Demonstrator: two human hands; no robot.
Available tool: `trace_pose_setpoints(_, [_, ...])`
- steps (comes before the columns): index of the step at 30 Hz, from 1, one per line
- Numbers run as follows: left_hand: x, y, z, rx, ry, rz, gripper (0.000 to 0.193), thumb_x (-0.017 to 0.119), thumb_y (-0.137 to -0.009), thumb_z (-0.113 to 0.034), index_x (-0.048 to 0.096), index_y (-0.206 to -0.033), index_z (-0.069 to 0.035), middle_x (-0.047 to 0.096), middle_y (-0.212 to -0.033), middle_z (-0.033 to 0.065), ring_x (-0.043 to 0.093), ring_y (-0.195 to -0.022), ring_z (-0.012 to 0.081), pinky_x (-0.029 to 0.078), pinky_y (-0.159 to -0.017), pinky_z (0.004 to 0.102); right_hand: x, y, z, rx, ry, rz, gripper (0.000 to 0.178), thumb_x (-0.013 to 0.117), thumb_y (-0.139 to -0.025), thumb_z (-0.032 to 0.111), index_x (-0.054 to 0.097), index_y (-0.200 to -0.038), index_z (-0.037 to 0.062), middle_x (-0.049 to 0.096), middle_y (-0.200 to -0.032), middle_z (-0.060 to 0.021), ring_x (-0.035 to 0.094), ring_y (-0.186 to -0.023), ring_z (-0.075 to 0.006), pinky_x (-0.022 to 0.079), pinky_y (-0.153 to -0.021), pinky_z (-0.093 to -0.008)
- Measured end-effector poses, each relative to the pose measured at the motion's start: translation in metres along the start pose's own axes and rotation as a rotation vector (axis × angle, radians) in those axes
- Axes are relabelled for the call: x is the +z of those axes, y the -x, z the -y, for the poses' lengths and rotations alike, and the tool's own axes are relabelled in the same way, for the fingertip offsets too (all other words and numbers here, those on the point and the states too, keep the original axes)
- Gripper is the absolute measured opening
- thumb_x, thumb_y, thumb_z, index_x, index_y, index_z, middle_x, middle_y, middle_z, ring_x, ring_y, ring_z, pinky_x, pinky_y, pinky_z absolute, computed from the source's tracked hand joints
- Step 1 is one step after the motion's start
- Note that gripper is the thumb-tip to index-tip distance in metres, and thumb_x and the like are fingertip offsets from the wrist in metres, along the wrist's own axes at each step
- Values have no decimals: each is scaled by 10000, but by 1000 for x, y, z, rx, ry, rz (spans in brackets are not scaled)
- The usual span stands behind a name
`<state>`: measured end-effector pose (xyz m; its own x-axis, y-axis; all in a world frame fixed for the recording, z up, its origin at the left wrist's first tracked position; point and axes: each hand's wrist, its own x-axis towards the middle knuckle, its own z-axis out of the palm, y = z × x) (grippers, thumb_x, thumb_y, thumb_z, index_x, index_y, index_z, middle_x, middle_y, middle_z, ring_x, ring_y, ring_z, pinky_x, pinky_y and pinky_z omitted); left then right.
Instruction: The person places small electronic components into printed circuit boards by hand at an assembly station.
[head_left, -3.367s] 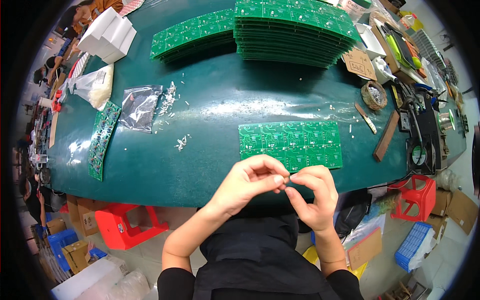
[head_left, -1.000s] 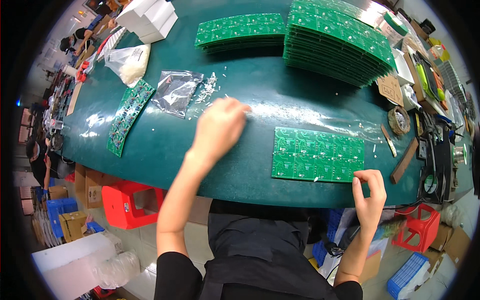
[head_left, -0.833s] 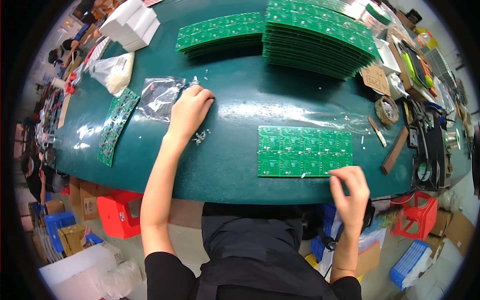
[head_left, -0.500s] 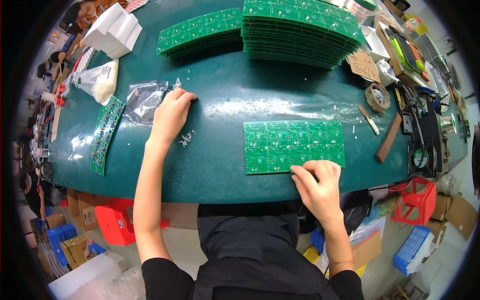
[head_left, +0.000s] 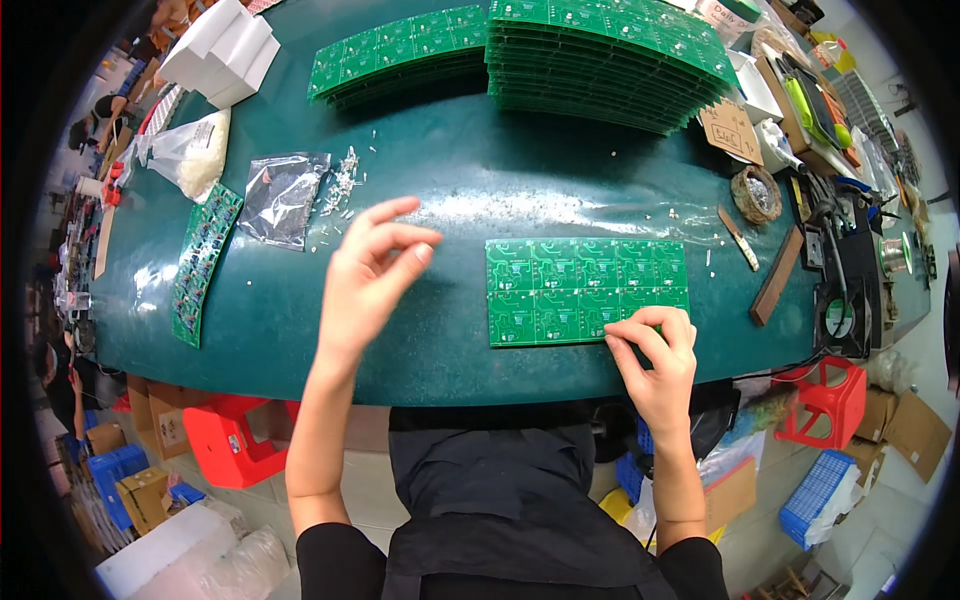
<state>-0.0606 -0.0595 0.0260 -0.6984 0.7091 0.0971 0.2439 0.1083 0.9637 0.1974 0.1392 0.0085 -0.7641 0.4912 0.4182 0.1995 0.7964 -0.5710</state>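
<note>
A green circuit board panel (head_left: 560, 290) lies flat on the table in front of me. Over its lower edge, my right hand (head_left: 655, 365) has thumb and forefinger pinched together; whatever they hold is too small to make out. My left hand (head_left: 370, 285) hovers left of the panel, thumb and forefinger closed at the tips and another finger stretched out. What it pinches, if anything, cannot be made out. Beyond it lies a loose pile of small white-and-metal parts (head_left: 342, 182), beside a clear plastic bag (head_left: 287, 197).
Tall stacks of green panels (head_left: 600, 75) stand at the back. Left are a populated board (head_left: 205, 265), a bag of white parts (head_left: 200, 155) and white boxes (head_left: 222, 55). Right are a knife (head_left: 738, 238), a wooden bar (head_left: 777, 275), a round container (head_left: 756, 194) and a solder spool (head_left: 893, 253).
My left hand has moved from the pile of small parts toward the panel, uncovering the pile. My right hand has shifted slightly right along the panel's lower edge.
</note>
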Motion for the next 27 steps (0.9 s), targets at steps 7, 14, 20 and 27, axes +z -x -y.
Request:
trace_pose_setpoints(7, [50, 27, -10, 11, 87, 185, 84, 605, -1003, -90, 642, -1003, -14, 539, -1289, 106, 580, -1086, 158, 492, -927, 306, 7, 2, -5, 40, -14, 46, 150, 817, -761, 93, 747, -883, 145, 606, -898, 7, 570, -897, -197, 367, -839, -346])
trace_pose_setpoints(14, [87, 20, -16, 367, -336, 311, 96, 634, -926, -33, 623, -1020, -48, 672, -965, 102, 665, -931, 297, 536, -829, 384, 10, 2, -5, 24, -8, 48, 161, 805, -747, 61, 739, -874, 135, 603, -898, 4, 570, -900, -197, 363, -856, -353])
trace_pose_setpoints(20, [100, 21, -5, 463, -491, 250, 103, 651, -904, -38, 600, -988, -70, 670, -919, 82, 675, -900, 280, 549, -762, 379, 11, 1, -3, -40, 39, 41, 194, 794, -748, 41, 728, -908, 128, 605, -905, 1, 573, -895, -202, 366, -859, -357])
trace_pose_setpoints(27, [105, 22, -4, 467, -550, 185, 96, 659, -903, -58, 602, -978, -77, 681, -890, 64, 692, -876, 256, 563, -711, 364, 15, 2, 0, -187, 121, 37, 235, 777, -743, 10, 702, -954, 82, 613, -922, -33, 596, -879, -237, 413, -857, -393])
